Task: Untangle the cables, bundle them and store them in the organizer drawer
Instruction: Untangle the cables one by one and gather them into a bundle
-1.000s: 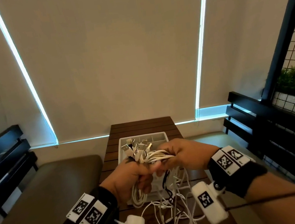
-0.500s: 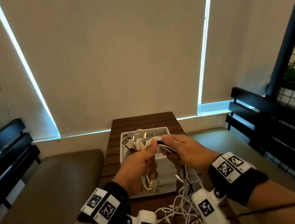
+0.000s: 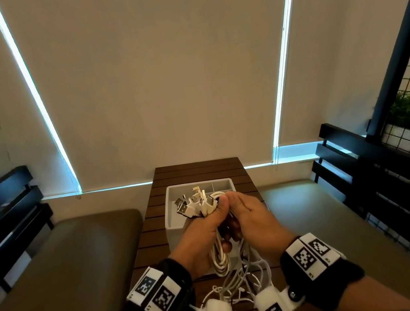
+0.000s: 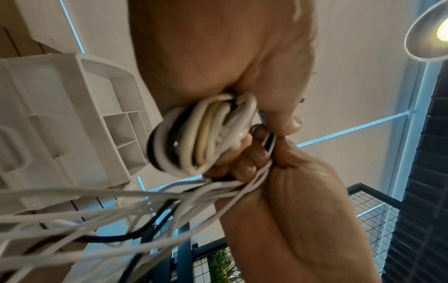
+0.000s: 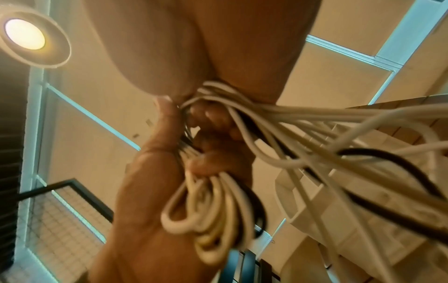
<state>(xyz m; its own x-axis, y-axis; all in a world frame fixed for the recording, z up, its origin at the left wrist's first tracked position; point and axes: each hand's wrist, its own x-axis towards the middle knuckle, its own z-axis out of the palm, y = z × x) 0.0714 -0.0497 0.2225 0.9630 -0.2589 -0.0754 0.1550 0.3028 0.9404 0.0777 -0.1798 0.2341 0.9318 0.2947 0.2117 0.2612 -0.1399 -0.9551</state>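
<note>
Up front, both hands meet over the table (image 3: 156, 228), above a white plastic organizer (image 3: 171, 219). Left hand (image 3: 201, 236) is fisted round a bundle of cables (image 3: 220, 259); right hand (image 3: 254, 223) closes on the same cables just beside it, fingers curled under.

Head view only: a fan of plugs (image 3: 194, 203) sticks up out of the left fist, metal USB tips and white housings. Loose cables (image 3: 240, 282) trail down from the hands to the dark slatted wood near the wrists.

Left wrist view only: the bundle (image 4: 201, 134) shows as tight round loops, mostly white, one cream, at least one black, smooth and rubbery. The organizer (image 4: 72, 118) is seen from the side, its top split into small square compartments; what they hold cannot be told.

Right wrist view only: the loops (image 5: 213, 216) hang below the left hand's curled fingers (image 5: 206, 166), and straight strands (image 5: 339, 137), white with one black, stream away toward the organizer (image 5: 351, 220). Blurred.

A round ceiling lamp (image 5: 25, 36) glows overhead.
</note>
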